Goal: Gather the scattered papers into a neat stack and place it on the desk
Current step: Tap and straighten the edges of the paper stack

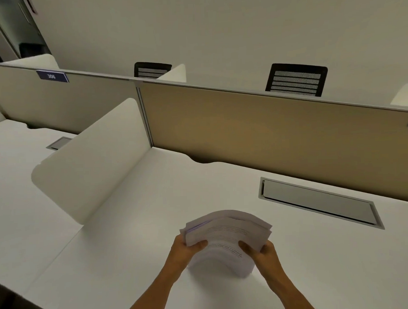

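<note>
Already the gathering looks done: no loose sheets show anywhere on the white bench [140,226], and all the papers [226,236] sit together in one thick bundle held between both hands near the front edge. The left hand [185,248] clasps the bundle's left side with its thumb laid over the top sheet, and the right hand [263,250] grips the right side the same way, thumb on top and fingers under. The bundle bows upward in the middle and its far edges fan out unevenly, some sheets sticking past the others, so the stack is not yet neat. Its near lower edge appears to be at or just above the bench surface, though blur there makes it hard to tell whether it touches. What remains, as I judge it, is squaring the edges, likely by tapping them on the bench, then laying the stack flat and letting go. Open bench lies ahead, between the hands and the grey cable hatch [318,201] near the tan partition [267,129], with a white side divider [94,162] to the left.
</note>
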`<state>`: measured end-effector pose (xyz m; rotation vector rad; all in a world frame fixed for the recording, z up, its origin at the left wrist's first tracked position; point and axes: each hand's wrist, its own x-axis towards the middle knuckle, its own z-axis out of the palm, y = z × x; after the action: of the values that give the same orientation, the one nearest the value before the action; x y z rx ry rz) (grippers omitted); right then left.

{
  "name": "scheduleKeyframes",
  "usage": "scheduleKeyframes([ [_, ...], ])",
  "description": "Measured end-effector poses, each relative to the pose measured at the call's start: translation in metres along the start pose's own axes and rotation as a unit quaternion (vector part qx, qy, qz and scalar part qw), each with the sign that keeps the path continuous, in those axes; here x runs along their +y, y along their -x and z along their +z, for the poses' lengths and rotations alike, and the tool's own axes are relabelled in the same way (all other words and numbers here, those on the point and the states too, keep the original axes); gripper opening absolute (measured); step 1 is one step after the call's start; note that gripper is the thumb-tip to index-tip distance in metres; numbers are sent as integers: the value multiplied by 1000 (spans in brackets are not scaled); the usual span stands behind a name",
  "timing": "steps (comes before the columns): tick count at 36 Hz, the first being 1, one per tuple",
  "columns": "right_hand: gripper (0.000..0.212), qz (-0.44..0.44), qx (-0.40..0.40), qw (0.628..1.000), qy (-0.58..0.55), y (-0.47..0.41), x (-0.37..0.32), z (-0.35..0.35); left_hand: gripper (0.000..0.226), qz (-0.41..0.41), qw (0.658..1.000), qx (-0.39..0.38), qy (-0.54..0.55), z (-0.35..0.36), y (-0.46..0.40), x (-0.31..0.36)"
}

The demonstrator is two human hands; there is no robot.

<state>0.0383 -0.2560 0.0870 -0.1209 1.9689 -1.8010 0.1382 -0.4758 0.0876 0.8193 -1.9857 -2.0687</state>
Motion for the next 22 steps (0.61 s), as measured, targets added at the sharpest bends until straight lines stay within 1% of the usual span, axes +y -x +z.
scheduleKeyframes([
  [4, 14, 1, -17, 1000, 25, -3, 2, 5, 41, -9, 1000, -2, -2, -2, -5, -2],
  [8, 21, -8, -5, 999, 35, -12, 0, 4, 31, -11, 1000, 23, 7, -3, -14, 5],
  [13, 15, -18, -4, 999, 27, -18, -9, 2, 35, 12, 999, 32, 14, -3, -21, 7],
  [19, 27, -4, 9, 1000, 18, -24, -7, -4, 33, 16, 998, 47, 38, -6, -20, 1],
  [22, 25, 0, 11, 1000, 12, -26, -7, -4, 33, 20, 998, 39, 35, -5, -21, 4],
])
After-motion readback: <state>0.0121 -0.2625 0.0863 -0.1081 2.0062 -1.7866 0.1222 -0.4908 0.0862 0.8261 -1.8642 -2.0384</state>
